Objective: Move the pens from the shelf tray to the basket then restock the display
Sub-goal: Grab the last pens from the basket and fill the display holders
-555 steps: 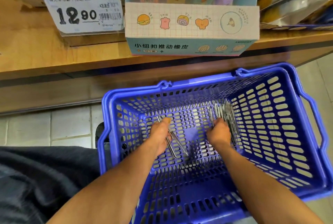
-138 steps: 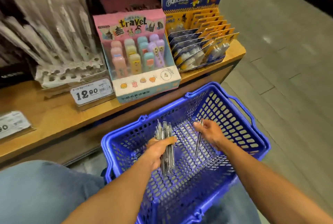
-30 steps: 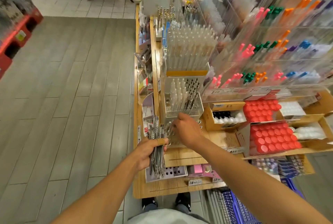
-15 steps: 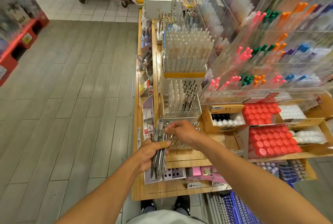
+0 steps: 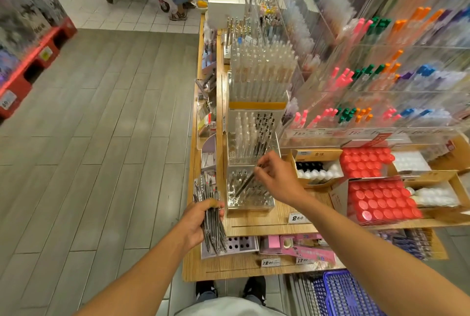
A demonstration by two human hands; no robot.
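Restocking looks to be the step in hand: the right hand (image 5: 276, 178) pinches one pen (image 5: 246, 181) slanted over the clear holed tray (image 5: 250, 194), the left hand (image 5: 201, 221) grips the remaining bundle (image 5: 212, 219) just left of it, and seating the tip in a free hole seems next.

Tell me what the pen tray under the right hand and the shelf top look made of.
Pen tray: seemingly clear acrylic or similar hard plastic, glossy; you can see through its walls and light glints off them. Shelf top: looks like light wood or wood-print laminate, matte; fine straight grain lines show, but which one is unclear.
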